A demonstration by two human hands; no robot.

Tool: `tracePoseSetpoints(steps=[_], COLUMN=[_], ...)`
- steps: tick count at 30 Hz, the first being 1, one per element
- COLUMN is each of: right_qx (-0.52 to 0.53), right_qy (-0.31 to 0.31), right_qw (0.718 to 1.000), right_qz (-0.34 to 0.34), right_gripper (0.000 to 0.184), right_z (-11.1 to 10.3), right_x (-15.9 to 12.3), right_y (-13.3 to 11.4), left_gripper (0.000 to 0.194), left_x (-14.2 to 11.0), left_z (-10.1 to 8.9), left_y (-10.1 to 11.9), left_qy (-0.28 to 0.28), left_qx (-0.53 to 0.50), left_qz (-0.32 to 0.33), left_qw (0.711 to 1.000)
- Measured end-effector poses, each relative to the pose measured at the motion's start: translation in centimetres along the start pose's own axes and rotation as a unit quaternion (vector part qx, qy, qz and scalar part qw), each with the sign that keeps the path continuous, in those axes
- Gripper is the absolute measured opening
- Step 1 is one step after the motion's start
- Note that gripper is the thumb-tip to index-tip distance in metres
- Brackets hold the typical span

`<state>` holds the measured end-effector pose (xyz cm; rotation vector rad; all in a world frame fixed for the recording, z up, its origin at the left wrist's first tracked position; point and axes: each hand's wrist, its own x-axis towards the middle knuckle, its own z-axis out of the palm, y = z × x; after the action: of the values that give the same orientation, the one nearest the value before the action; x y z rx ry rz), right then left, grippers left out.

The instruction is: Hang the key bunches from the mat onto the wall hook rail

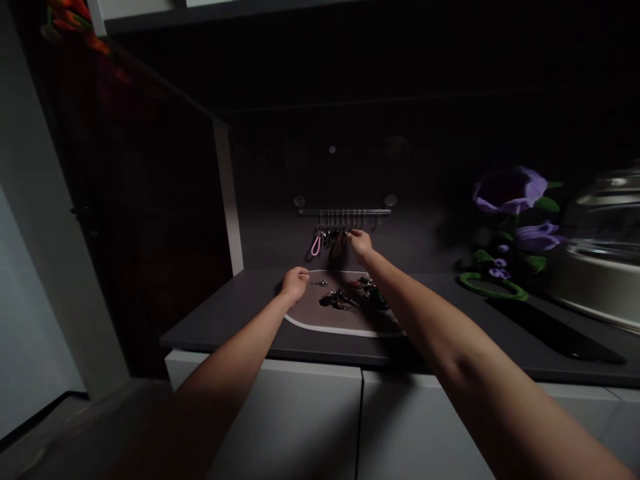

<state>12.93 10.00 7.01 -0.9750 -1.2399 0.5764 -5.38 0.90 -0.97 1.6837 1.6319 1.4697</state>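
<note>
My right hand [360,244] reaches up to a row of hooks on a metal rail [345,212], fingers pinched together beside the hanging keys [331,236]. What sits between those fingertips is too small and dark to name. A pink loop strap [316,245] hangs at the left end of the row. Lower down, my left hand [295,284] is closed at the left edge of a brownish mat [310,313] with a pale border; its fingertips hide whatever they may hold. On the mat lie a small silvery key-like item [321,283], a dark bunch of keys [337,300] and another bunch [373,293] partly behind my right forearm.
Purple artificial flowers [515,193] with a green ring base stand on the right of the dark counter [215,313]. Beside them are a flat black object [560,333] and a large clear-topped appliance [600,253]. An overhead cabinet [150,17] juts out above.
</note>
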Motion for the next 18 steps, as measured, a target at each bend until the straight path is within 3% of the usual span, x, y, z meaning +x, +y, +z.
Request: tracePoseSetpoints(steps=[6, 10, 14, 18], right_qx=[0.067, 0.12, 0.104, 0.001], right_qy=[-0.03, -0.074, -0.119, -0.15], right_qw=[0.994, 0.983, 0.981, 0.987], right_qz=[0.076, 0.118, 0.111, 0.057], right_gripper=[0.018, 0.012, 0.013, 0.009], right_z=[-0.6, -1.1, -1.5, -1.8], right_x=[-3.3, -6.0, -8.3, -9.2], right_y=[-1.3, -1.2, -0.1, 1.0], left_gripper=[0.018, 0.02, 0.023, 0.026], left_x=[0.1, 0.6, 1.0, 1.2], left_z=[-0.4, 0.4, 1.1, 1.1], left_y=[2.2, 2.0, 1.0, 0.2], left_qy=[-0.029, -0.053, -0.074, -0.089], left_qx=[0.015, 0.041, 0.112, 0.215], left_qz=[-0.026, -0.016, 0.062, 0.133], left_qw=[0.999, 0.998, 0.989, 0.964])
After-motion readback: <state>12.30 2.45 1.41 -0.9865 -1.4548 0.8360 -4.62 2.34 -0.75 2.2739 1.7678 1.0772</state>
